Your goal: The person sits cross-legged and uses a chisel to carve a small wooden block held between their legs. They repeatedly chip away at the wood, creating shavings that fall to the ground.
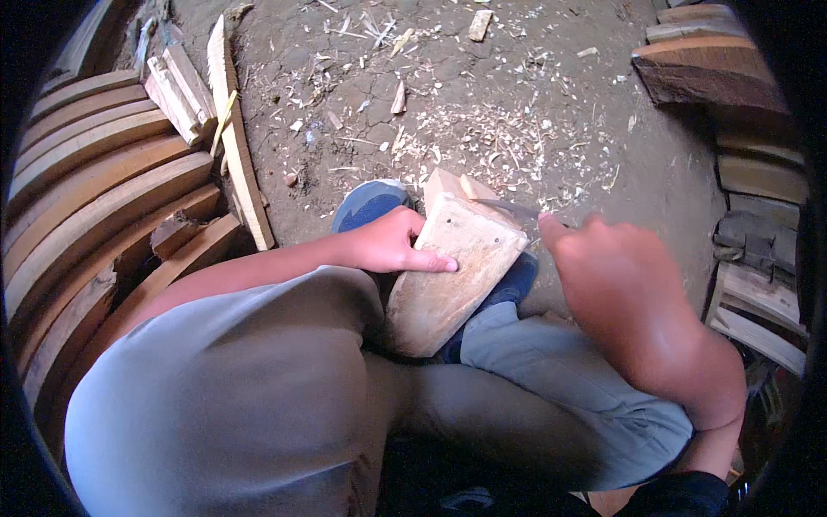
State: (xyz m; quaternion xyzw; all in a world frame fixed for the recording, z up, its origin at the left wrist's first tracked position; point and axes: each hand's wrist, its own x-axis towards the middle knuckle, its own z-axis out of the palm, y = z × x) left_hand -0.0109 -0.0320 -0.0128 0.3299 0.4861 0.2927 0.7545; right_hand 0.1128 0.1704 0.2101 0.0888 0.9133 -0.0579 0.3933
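Observation:
A pale wooden block with two small dark holes in its upper face rests tilted between my legs, over my feet. My left hand grips its left side, the thumb lying along the upper face and the other fingers mostly hidden behind the edge. In my right hand is a knife, its thin metal blade reaching left against the far end of the block. The closed fingers hide the knife's handle. A small raised sliver of wood stands beside the blade tip.
Curved planks are stacked along the left, with a long board lying by them. More wood pieces are piled on the right. Wood shavings litter the dirt floor ahead. My blue shoes flank the block.

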